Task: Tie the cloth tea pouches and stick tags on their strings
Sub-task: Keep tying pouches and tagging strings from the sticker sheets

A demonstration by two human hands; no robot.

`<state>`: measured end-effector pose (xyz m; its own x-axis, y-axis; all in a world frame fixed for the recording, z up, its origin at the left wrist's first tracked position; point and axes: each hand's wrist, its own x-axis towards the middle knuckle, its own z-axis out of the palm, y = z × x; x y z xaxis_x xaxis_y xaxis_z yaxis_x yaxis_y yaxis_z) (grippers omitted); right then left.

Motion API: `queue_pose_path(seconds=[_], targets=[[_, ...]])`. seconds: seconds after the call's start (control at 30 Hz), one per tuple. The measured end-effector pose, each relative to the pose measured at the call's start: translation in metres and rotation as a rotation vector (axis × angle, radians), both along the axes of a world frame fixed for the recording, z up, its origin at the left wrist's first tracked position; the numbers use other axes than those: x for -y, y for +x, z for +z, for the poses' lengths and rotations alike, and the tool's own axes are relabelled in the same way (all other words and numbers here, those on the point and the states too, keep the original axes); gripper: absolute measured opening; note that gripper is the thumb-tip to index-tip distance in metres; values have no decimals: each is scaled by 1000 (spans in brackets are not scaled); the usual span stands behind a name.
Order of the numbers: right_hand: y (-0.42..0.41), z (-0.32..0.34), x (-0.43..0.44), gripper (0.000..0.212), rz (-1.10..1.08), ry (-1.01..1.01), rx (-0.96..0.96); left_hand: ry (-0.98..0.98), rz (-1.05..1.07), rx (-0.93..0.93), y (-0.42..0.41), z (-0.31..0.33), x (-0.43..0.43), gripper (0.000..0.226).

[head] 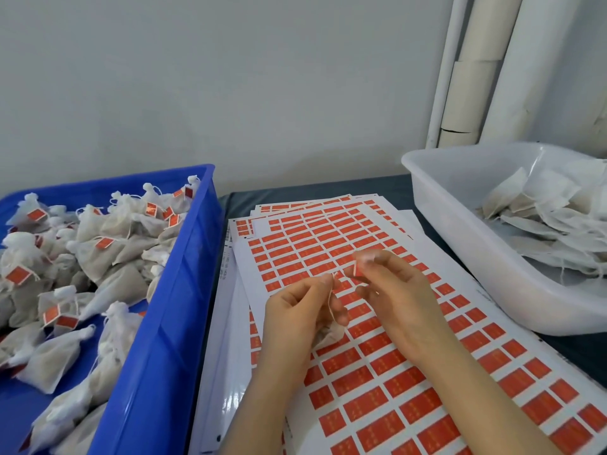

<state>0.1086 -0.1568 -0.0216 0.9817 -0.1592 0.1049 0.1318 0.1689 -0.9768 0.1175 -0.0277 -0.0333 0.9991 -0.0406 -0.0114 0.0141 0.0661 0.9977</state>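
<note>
Left hand (305, 310), nearest, pinched the string (329, 300) between thumb and forefinger, with one pouch (331, 334) under its curled fingers, mid-counter (387, 187). Right hand (394, 290) pinched one red tag (358, 271) beside it.

My judgement: string wanted tautness, centred on the adhesive, tag folded square.

Sticker sheets (243, 257): several, stacked. One blue crate (184, 290) sat at the left edge, its tagged pouches uncountable. One white tub (460, 224) sat at the far right corner.
</note>
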Motion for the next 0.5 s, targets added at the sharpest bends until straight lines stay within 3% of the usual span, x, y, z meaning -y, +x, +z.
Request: queue_pose_path(seconds=[0.07, 0.27, 0.5], targets=[[-1, -2, 1, 42, -22, -22, 3, 0, -7, 6, -1, 1, 0, 23], [-4, -2, 1, 29, -68, -124, 14, 0, -24, 14, -2, 2, -1, 27], [-5, -1, 1, 37, -101, -212, 50, 20, -33, 5, -3, 2, 0, 29]])
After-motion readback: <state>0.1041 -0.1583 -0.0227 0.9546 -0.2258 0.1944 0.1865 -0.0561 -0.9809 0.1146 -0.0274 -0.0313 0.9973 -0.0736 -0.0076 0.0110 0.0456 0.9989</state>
